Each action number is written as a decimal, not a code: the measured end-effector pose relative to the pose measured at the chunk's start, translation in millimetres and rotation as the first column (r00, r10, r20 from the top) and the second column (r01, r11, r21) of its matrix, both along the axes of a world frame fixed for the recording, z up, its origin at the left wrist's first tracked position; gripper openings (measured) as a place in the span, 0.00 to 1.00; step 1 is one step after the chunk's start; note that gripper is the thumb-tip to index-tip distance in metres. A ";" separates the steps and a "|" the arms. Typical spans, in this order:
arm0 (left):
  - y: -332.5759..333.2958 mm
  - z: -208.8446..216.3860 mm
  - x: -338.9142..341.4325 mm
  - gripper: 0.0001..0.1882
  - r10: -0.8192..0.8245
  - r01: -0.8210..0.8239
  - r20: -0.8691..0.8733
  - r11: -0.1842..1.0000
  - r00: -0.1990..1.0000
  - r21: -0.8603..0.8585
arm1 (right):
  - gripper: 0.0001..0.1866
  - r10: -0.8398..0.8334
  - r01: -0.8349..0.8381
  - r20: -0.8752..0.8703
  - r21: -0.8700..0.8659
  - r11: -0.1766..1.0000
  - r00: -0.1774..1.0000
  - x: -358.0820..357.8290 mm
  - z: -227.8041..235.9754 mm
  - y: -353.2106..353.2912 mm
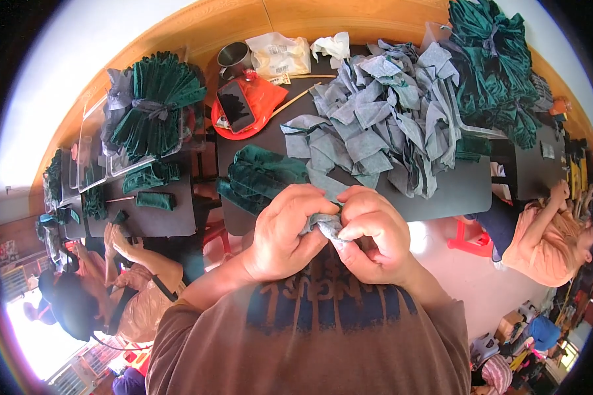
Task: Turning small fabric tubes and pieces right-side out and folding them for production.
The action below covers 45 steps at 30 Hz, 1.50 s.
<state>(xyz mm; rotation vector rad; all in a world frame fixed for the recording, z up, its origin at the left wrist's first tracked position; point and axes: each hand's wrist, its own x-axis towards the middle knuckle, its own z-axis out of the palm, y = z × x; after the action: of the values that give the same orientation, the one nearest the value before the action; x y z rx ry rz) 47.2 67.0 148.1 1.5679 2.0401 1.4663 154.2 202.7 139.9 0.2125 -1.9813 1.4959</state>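
In front of my chest, both hands pinch one small rolled or folded piece of grey fabric (324, 222). My left hand (284, 227) is closed on its left end, and my right hand (377, 234) grips the other end, thumbs facing each other. Part of the cloth is hidden by my fingers. Just beyond my left hand lies a stack of dark green velvet pieces (260, 172) on the dark table (451, 194). A large loose heap of grey fabric pieces (375, 115) spreads beyond my hands, toward the right, with green showing at some edges.
A red plate (267, 108) carries a phone (236, 106); near it are a metal mug (234, 59), a plastic packet (280, 54) and a thin stick (290, 101). Clear bins with green velvet bundles (157, 105) (491, 56) flank the table. Other people sit left and right; a red stool (469, 240) stands right.
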 end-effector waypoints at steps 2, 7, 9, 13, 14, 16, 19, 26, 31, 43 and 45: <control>1.3 0.4 0.8 0.21 0.022 -0.019 -0.062 0.999 0.998 0.044 | 0.11 -0.026 0.027 -0.033 0.035 0.999 0.999 -0.6 1.0 -1.7; 5.2 3.6 0.9 0.22 0.007 0.004 -0.097 0.994 0.995 0.109 | 0.11 -0.061 0.076 -0.108 0.139 0.987 0.992 0.4 6.6 -2.3; 6.0 3.9 0.8 0.22 0.005 0.006 -0.094 0.993 0.996 0.114 | 0.12 -0.072 0.094 -0.130 0.167 0.981 0.989 0.3 8.5 -1.9; 7.3 2.2 -4.0 0.23 -0.013 0.038 -0.133 0.981 0.991 0.192 | 0.12 -0.034 0.050 -0.141 0.107 0.993 0.989 -2.5 7.3 -0.3; 7.5 2.4 -5.8 0.23 -0.029 0.062 -0.147 0.972 0.989 0.225 | 0.13 -0.005 0.009 -0.146 0.026 1.000 0.989 -3.2 6.7 -0.2; 11.8 5.5 -9.6 0.24 -0.042 0.086 -0.180 0.966 0.983 0.245 | 0.13 -0.018 -0.011 -0.194 -0.146 0.989 0.981 -3.0 1.8 -7.2; 13.3 2.9 -12.1 0.24 -0.044 0.123 -0.230 0.932 0.972 0.341 | 0.15 -0.044 0.004 -0.156 -0.249 0.969 0.987 2.7 4.7 -6.7; 9.9 4.0 -16.3 0.24 -0.016 0.122 -0.304 0.934 0.952 0.335 | 0.16 -0.082 0.079 -0.014 -0.162 0.984 0.996 0.7 12.7 -5.3; 11.2 4.8 -15.7 0.22 0.012 0.111 -0.329 0.930 0.944 0.351 | 0.17 -0.044 0.042 -0.002 -0.238 0.970 0.999 3.4 8.6 -10.0; 15.0 0.8 -19.9 0.19 -0.103 0.149 -0.175 0.951 0.979 0.272 | 0.15 -0.116 0.127 0.066 -0.199 0.972 0.991 6.3 6.2 -11.9; 14.9 -1.2 -20.0 0.20 -0.100 0.144 -0.172 0.952 0.980 0.270 | 0.16 0.025 0.052 0.177 -0.417 0.907 0.984 8.1 4.0 -13.1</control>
<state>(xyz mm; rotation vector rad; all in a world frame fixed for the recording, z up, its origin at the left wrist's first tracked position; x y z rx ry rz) 27.2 81.9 146.9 1.9385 1.8334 1.6943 162.3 189.6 143.9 -0.1255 -1.7285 1.9469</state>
